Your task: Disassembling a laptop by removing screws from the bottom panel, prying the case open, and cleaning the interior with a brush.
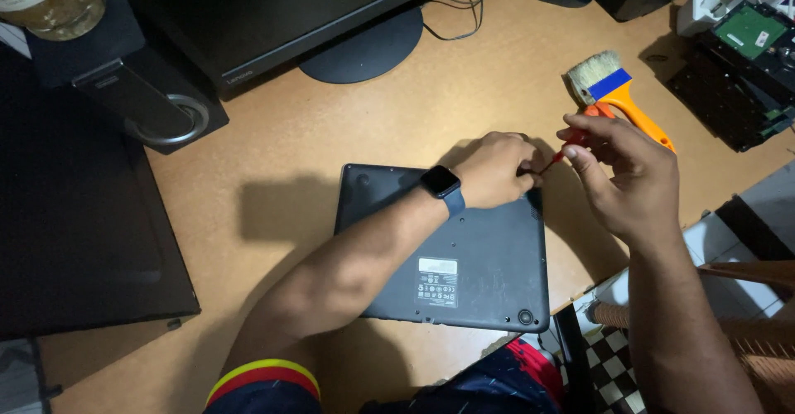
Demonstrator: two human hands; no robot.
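Screwdriver (pixel 553 161) (red, thin) slants lower-left toward laptop (pixel 464 257) corner; right hand (pixel 617 174) pinches handle, left hand (pixel 493 170) pinches shaft.

Black square smartwatch (pixel 440 184) on left wrist; dark short sleeve (pixel 263 381) with yellow-and-red banded cuff.

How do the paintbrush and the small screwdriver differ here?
The paintbrush lies loose on the desk, untouched; the screwdriver is pinched in the right hand, its tip near the left hand. The paintbrush is bigger, orange with a blue band; the screwdriver is thin and red.
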